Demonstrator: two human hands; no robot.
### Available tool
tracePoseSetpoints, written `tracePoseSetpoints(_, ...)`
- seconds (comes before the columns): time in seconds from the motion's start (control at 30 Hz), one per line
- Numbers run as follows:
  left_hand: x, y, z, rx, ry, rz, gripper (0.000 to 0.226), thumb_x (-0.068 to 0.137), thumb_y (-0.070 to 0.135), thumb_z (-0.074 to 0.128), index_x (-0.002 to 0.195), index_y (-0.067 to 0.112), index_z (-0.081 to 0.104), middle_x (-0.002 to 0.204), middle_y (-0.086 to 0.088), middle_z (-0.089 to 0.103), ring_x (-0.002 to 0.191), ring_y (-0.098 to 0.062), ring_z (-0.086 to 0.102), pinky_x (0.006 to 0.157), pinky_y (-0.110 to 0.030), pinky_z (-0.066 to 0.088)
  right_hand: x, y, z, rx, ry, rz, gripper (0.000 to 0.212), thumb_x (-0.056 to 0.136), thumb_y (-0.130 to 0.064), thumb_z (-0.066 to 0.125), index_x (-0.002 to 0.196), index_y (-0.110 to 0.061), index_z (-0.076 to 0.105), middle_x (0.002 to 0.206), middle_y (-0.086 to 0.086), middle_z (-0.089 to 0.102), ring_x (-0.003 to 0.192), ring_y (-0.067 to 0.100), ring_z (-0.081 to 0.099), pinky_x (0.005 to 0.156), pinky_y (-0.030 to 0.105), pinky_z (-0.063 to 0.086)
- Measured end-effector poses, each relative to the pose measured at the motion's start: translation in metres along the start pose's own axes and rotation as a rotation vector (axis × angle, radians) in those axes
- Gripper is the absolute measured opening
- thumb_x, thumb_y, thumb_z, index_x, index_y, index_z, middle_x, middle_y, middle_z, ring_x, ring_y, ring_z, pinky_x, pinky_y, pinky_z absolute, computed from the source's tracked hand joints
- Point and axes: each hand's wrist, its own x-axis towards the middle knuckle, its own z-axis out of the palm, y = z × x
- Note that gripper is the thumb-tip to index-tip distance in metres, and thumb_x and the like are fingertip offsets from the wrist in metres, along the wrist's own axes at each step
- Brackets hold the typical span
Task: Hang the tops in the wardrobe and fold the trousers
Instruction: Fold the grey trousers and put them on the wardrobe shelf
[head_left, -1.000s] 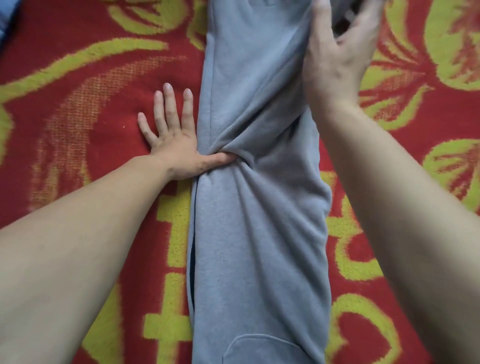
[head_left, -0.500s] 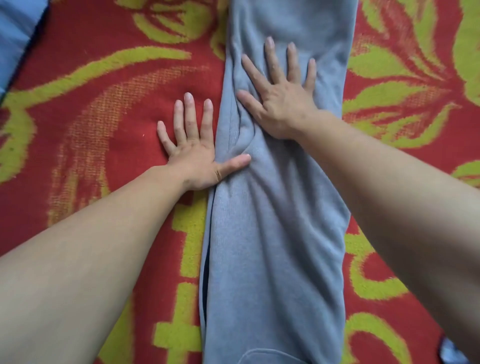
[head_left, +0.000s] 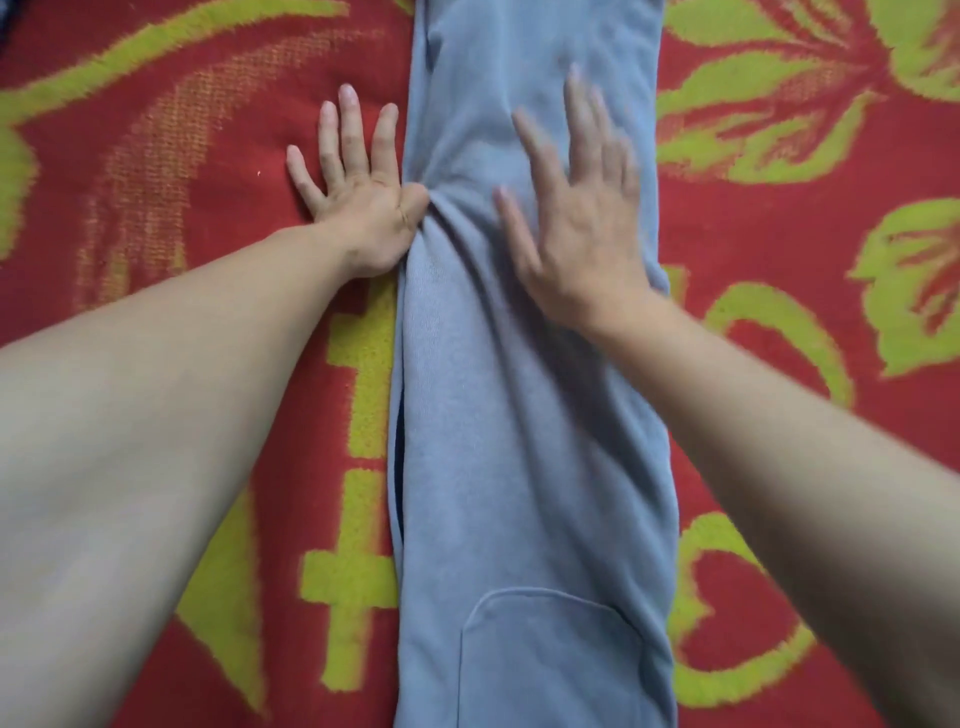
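Observation:
A pair of grey-blue trousers (head_left: 524, 441) lies lengthwise down the middle of the view, folded leg over leg, with a back pocket showing near the bottom. My left hand (head_left: 358, 192) lies flat on the blanket at the trousers' left edge, fingers spread, thumb tucked into a crease of the cloth. My right hand (head_left: 576, 208) rests flat on top of the trousers, fingers apart and blurred. Neither hand grips the fabric. No tops or wardrobe are in view.
A red blanket with yellow-green flower and cross patterns (head_left: 182, 171) covers the whole surface under the trousers. A dark sliver shows at the top left corner.
My right hand came down from holding up the upper part of the trousers, pressed flat on them, then slid back toward me. My left thumb has sunk into the crease.

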Motion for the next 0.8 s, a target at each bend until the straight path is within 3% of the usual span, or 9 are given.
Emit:
tracePoseSetpoints(0.13,-0.024,-0.009,0.0,-0.067,0.007,0.059,0.063,0.101,0.036,0.026,0.156,0.026,-0.001,0.162,-0.007,-0.019,0.149,-0.025,-0.018,0.117,-0.052,-0.012,-0.086,0.0,0.011,-0.159,-0.226,0.06,0.068,0.1,-0.06,0.028,0.158,-0.025,0.025,0.165,0.018,0.009,0.152,0.04,0.006,0.12,0.059,0.007)
tracePoseSetpoints(0.27,-0.08,-0.021,0.018,-0.213,0.017,0.06,0.054,0.106,0.04,0.02,0.157,0.025,0.011,0.165,-0.003,-0.007,0.151,-0.02,-0.01,0.12,-0.044,-0.009,-0.089,0.001,0.011,-0.122,-0.386,0.087,0.071,0.101,-0.061,0.025,0.16,-0.026,0.01,0.166,0.015,-0.005,0.152,0.038,-0.007,0.121,0.059,-0.004)
tracePoseSetpoints(0.33,-0.119,-0.021,0.027,-0.328,0.07,0.004,0.053,0.105,0.041,0.019,0.155,0.023,0.022,0.165,-0.003,0.003,0.151,-0.018,-0.003,0.121,-0.042,-0.006,-0.087,-0.004,-0.002,-0.082,-0.366,0.105,0.07,0.1,-0.06,0.028,0.159,-0.022,0.017,0.166,0.016,-0.002,0.153,0.037,-0.004,0.121,0.057,-0.003)
tracePoseSetpoints(0.4,-0.171,-0.016,0.039,-0.417,0.098,-0.078,0.06,0.101,0.047,0.019,0.153,0.019,0.031,0.164,-0.003,0.01,0.151,-0.016,0.002,0.121,-0.04,-0.003,-0.107,-0.009,-0.02,-0.03,-0.24,0.177,0.07,0.099,-0.059,0.033,0.156,-0.019,0.029,0.165,0.019,0.009,0.152,0.037,0.007,0.122,0.054,0.005)
tracePoseSetpoints(0.53,-0.289,-0.003,0.067,-0.456,0.01,-0.146,0.072,0.092,0.061,0.03,0.145,0.014,0.044,0.163,-0.004,0.016,0.151,-0.016,0.007,0.122,-0.038,0.002,-0.212,-0.02,-0.041,0.114,-0.053,0.545,0.079,0.094,-0.059,0.048,0.156,-0.015,0.026,0.162,0.023,0.016,0.147,0.038,0.024,0.118,0.048,0.021)
tracePoseSetpoints(0.63,-0.369,-0.003,0.08,-0.386,-0.04,-0.183,0.067,0.087,0.063,0.044,0.126,0.01,0.056,0.158,-0.009,0.03,0.147,-0.024,0.022,0.118,-0.045,0.018,-0.311,-0.043,-0.054,0.17,-0.16,0.795,0.088,0.092,-0.063,0.05,0.157,-0.013,0.02,0.156,0.02,0.027,0.139,0.038,0.034,0.112,0.049,0.03)
tracePoseSetpoints(0.73,-0.438,0.0,0.086,-0.323,-0.155,-0.308,0.068,0.081,0.072,0.046,0.106,0.01,0.058,0.126,-0.012,0.053,0.123,-0.033,0.045,0.1,-0.047,0.035,-0.401,-0.074,-0.073,0.253,-0.279,1.028,0.091,0.09,-0.068,0.051,0.156,-0.015,0.019,0.148,0.016,0.041,0.133,0.036,0.039,0.111,0.046,0.032)
tracePoseSetpoints(0.8,-0.469,0.0,0.091,-0.4,-0.298,-0.368,0.075,0.075,0.078,0.046,0.104,0.01,0.057,0.111,-0.011,0.059,0.112,-0.034,0.052,0.095,-0.045,0.042,-0.445,-0.088,-0.084,0.337,-0.335,1.18,0.085,0.088,-0.072,0.049,0.151,-0.019,0.029,0.146,0.012,0.048,0.132,0.034,0.044,0.106,0.043,0.038)
